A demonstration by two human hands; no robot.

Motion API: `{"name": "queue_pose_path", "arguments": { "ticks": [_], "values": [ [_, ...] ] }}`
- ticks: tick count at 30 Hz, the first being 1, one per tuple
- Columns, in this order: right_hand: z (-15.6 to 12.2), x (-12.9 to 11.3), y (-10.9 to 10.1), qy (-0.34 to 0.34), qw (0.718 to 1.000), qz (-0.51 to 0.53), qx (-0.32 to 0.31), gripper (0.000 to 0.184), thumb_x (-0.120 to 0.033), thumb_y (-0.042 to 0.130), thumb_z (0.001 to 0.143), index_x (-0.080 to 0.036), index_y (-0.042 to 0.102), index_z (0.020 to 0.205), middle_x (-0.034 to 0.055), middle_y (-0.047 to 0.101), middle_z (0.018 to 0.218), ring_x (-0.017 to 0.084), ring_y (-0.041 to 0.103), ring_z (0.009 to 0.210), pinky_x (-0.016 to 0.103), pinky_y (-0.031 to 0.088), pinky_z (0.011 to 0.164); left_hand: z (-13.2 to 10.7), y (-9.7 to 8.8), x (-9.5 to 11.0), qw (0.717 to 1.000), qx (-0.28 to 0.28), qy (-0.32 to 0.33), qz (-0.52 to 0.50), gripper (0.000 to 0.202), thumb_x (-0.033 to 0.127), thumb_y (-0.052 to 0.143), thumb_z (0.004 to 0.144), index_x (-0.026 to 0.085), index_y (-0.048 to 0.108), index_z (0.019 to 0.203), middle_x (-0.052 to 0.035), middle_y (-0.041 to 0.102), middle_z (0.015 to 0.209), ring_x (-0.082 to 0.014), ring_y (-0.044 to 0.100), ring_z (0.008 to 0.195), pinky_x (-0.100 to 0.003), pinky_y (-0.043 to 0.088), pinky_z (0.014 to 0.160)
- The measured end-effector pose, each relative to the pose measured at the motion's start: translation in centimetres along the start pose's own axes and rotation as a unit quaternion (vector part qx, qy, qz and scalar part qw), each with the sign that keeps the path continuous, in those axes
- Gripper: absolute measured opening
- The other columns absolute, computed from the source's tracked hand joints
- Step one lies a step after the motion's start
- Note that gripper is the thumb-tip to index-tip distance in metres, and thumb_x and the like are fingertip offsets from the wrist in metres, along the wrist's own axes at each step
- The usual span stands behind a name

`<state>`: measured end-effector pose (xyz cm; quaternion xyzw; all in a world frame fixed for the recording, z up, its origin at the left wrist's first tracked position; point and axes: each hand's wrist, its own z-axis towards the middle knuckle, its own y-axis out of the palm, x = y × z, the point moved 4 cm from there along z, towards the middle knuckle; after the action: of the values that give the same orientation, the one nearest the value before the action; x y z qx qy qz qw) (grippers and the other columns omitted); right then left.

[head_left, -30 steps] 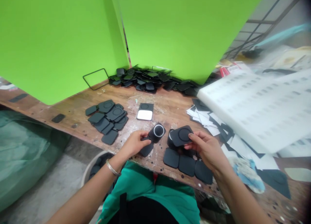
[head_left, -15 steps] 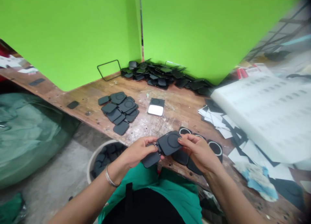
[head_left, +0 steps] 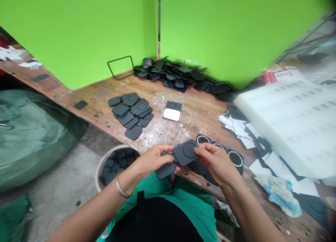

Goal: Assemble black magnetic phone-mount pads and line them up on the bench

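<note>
Between my hands, above the table's front edge, is a dark grey folding charging pad (head_left: 186, 153): two flat panels joined by a hinge, the right one marked with a ring. My left hand (head_left: 154, 160) grips it near the hinge and on the smaller left panel, thumb on top. At the ringed panel's right edge, my right hand (head_left: 214, 159) pinches it between thumb and fingers. Behind and under my right hand lie several black pads with white rings (head_left: 235, 159), partly hidden. A heap of similar dark folding pads (head_left: 132, 110) lies to the left on the table.
Black flat pieces (head_left: 181, 75) are piled against the green partitions (head_left: 99, 32). A black and white pad (head_left: 172, 111) lies mid-table. White sheets (head_left: 237, 128), a stained cloth (head_left: 279, 194) and a white foam block (head_left: 291, 119) are right. A bucket of dark pieces (head_left: 101, 165) stands below left.
The camera view has shifted slightly, so the table's contents appear a little further right and higher. Both hands keep the same hold on the charging pad.
</note>
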<state>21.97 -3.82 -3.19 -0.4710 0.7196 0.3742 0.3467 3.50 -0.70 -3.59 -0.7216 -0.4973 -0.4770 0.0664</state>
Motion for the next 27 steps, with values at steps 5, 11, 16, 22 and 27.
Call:
{"name": "queue_pose_path", "arguments": {
  "ticks": [5, 11, 16, 22, 27],
  "values": [
    [0.12, 0.23, -0.23, -0.009, 1.0, -0.028, 0.009, 0.037, -0.045, 0.09, 0.052, -0.018, 0.066, 0.06, 0.0004, 0.063, 0.067, 0.013, 0.054, 0.065, 0.026, 0.045, 0.062, 0.17, -0.03, -0.14, 1.0, -0.005, 0.002, 0.004, 0.038, 0.024, 0.067, 0.071, 0.012, 0.066, 0.107, -0.0074, 0.074, 0.073, -0.0162, 0.071, 0.065, -0.024, 0.057, 0.064],
    [0.06, 0.31, -0.47, -0.021, 0.999, -0.03, 0.015, 0.036, -0.044, 0.089, 0.054, -0.018, 0.064, 0.059, 0.0, 0.062, 0.066, 0.013, 0.053, 0.064, 0.026, 0.044, 0.062, 0.3, 0.06, -0.22, 1.0, -0.003, -0.001, 0.002, 0.04, 0.023, 0.066, 0.072, 0.011, 0.065, 0.11, -0.008, 0.074, 0.073, -0.0172, 0.071, 0.066, -0.025, 0.058, 0.064],
    [-0.2, 0.04, -0.48, -0.026, 0.998, -0.042, 0.03, 0.039, -0.047, 0.089, 0.051, -0.018, 0.065, 0.06, 0.0016, 0.065, 0.069, 0.014, 0.055, 0.064, 0.026, 0.044, 0.06, 0.34, 0.26, -0.17, 1.0, -0.003, 0.002, 0.01, 0.038, 0.023, 0.066, 0.072, 0.011, 0.066, 0.108, -0.0083, 0.074, 0.075, -0.0171, 0.071, 0.066, -0.025, 0.058, 0.064],
    [-0.36, -0.22, -0.52, -0.039, 0.996, -0.065, 0.045, 0.039, -0.048, 0.088, 0.051, -0.018, 0.065, 0.058, 0.0018, 0.065, 0.066, 0.013, 0.053, 0.059, 0.026, 0.041, 0.056, 0.36, 0.34, -0.33, 1.0, -0.004, 0.001, 0.002, 0.038, 0.023, 0.066, 0.073, 0.011, 0.066, 0.109, -0.0084, 0.074, 0.074, -0.0171, 0.071, 0.066, -0.025, 0.058, 0.063],
    [-0.52, -0.38, -0.57, -0.045, 0.995, -0.075, 0.042, 0.037, -0.048, 0.087, 0.053, -0.019, 0.065, 0.058, 0.0019, 0.066, 0.066, 0.013, 0.053, 0.058, 0.027, 0.041, 0.056, 0.44, 0.4, -0.38, 1.0, -0.003, 0.002, 0.001, 0.038, 0.022, 0.066, 0.073, 0.011, 0.066, 0.109, -0.0085, 0.074, 0.074, -0.0179, 0.072, 0.066, -0.025, 0.058, 0.063]
  ]
}}
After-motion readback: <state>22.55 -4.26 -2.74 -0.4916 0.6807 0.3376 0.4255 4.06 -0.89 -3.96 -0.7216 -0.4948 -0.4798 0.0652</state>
